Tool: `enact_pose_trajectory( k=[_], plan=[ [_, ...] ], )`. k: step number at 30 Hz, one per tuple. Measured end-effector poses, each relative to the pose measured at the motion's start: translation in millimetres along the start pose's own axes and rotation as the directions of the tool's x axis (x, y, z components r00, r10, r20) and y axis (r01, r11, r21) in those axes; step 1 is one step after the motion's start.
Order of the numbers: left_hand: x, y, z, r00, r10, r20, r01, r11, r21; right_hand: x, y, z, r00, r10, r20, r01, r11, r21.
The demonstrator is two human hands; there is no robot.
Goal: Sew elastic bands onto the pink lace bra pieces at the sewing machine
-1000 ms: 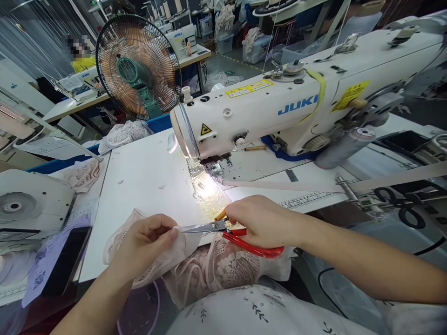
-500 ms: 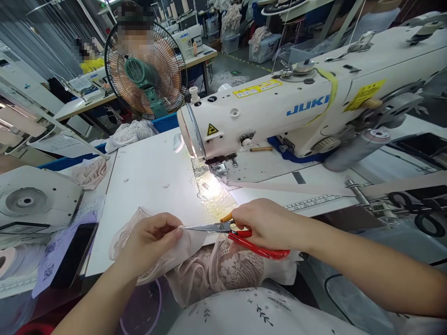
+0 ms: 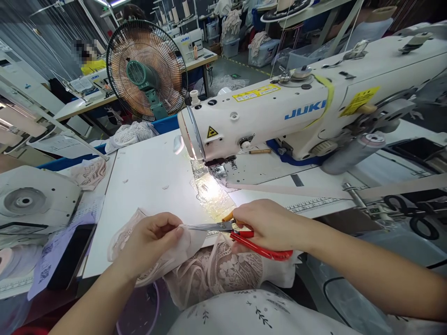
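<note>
My left hand [image 3: 150,244] is closed, thumb and fingers pinching the edge of a pale pink lace garment [image 3: 192,241] at the front of the white table. Red-handled scissors [image 3: 261,249] are in my right hand [image 3: 268,226], their blades pointing left. The tips of the blades reach the cloth edge beside my left thumb; whether cloth lies between them I cannot make out. More pink lace fabric [image 3: 237,267] hangs below the table edge, over my lap.
A white sewing machine [image 3: 265,111] stands across the table [image 3: 146,181], its lamp lighting the needle area. At left are a black phone [image 3: 71,256] and another machine part [image 3: 35,197]. A large fan [image 3: 146,70] stands behind. A purple-rimmed bin [image 3: 156,307] sits below.
My right hand and the scissors have shifted very slightly right. My left hand keeps its pinch on the cloth. The camera view has moved a little.
</note>
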State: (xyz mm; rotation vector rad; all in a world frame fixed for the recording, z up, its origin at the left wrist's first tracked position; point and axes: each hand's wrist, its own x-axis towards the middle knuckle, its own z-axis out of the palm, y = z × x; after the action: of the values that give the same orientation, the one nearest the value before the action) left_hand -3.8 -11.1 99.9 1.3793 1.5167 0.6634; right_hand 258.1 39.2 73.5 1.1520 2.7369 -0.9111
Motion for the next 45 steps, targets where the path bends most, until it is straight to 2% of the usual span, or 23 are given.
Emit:
enact_pose_trajectory(
  k=[3,6,8,11,13,16,18,20,22,25,27,30,33,36,38,40,43,45],
  plan=[
    [3.6,0.8,0.8,0.998,-0.052,0.02,0.052,0.998,-0.027,4.8,3.1,3.3,0.996,0.013,-0.093,-0.007,0.998,0.062],
    [11.6,4.1,2.9,0.991,-0.12,0.061,0.125,0.989,-0.076,14.6,5.2,10.8,0.968,0.073,-0.239,0.004,0.951,0.308],
    [18.8,5.9,4.2,0.982,-0.158,0.105,0.17,0.979,-0.109,22.3,3.8,17.9,0.951,0.117,-0.285,0.051,0.853,0.52],
    [29.1,5.4,5.3,0.97,-0.179,0.165,0.204,0.967,-0.151,32.4,-3.4,28.5,0.952,0.142,-0.272,0.113,0.663,0.74],
    [34.5,2.8,6.1,0.964,-0.178,0.198,0.212,0.963,-0.166,37.4,-10.5,32.9,0.951,0.143,-0.273,0.142,0.582,0.801],
    [41.2,-2.0,8.4,0.955,-0.145,0.258,0.182,0.975,-0.125,43.3,-21.1,34.4,0.938,0.171,-0.3,0.167,0.537,0.827],
    [45.5,-5.0,10.3,0.957,-0.075,0.281,0.092,0.995,-0.048,46.7,-26.1,34.2,0.933,0.19,-0.307,0.153,0.562,0.813],
    [49.4,-7.9,10.9,0.952,0.027,0.305,-0.036,0.999,0.026,49.7,-28.2,35.1,0.936,0.187,-0.298,0.118,0.629,0.768],
    [51.2,-12.0,8.2,0.925,0.107,0.364,-0.156,0.981,0.11,51.8,-26.8,37.8,0.943,0.18,-0.281,0.076,0.704,0.706],
    [47.1,-23.8,-1.1,0.887,0.112,0.448,-0.273,0.91,0.313,51.8,-18.5,45.8,0.93,0.192,-0.314,0.027,0.816,0.577],
    [39.5,-37.0,-5.6,0.901,0.062,0.429,-0.267,0.858,0.439,48.7,-10.8,54.8,0.923,0.206,-0.326,-0.029,0.88,0.474],
    [23.0,-63.9,-1.2,0.929,0.046,0.367,-0.237,0.835,0.496,38.8,-1.8,75.9,0.935,0.237,-0.264,-0.126,0.917,0.38],
    [3.9,-93.1,14.9,0.946,0.129,0.297,-0.281,0.783,0.555,25.6,0.8,101.5,0.932,0.24,-0.27,-0.163,0.947,0.277],
    [-12.6,-114.9,30.4,0.93,0.282,0.235,-0.363,0.61,0.704,16.0,-0.6,120.1,0.905,0.231,-0.358,-0.182,0.969,0.167],
    [-19.6,-121.7,35.8,0.906,0.348,0.241,-0.393,0.479,0.785,13.9,-1.7,124.6,0.895,0.237,-0.379,-0.192,0.969,0.152],
    [-23.2,-122.3,37.2,0.9,0.36,0.246,-0.386,0.395,0.833,15.0,-2.6,123.2,0.896,0.257,-0.362,-0.21,0.964,0.165],
    [-23.9,-116.6,35.1,0.892,0.385,0.236,-0.38,0.358,0.853,20.4,-4.4,115.6,0.896,0.294,-0.334,-0.247,0.953,0.177],
    [-22.3,-112.6,33.1,0.853,0.479,0.209,-0.398,0.337,0.853,25.1,-5.7,111.2,0.891,0.304,-0.338,-0.261,0.951,0.169]
  ],
)
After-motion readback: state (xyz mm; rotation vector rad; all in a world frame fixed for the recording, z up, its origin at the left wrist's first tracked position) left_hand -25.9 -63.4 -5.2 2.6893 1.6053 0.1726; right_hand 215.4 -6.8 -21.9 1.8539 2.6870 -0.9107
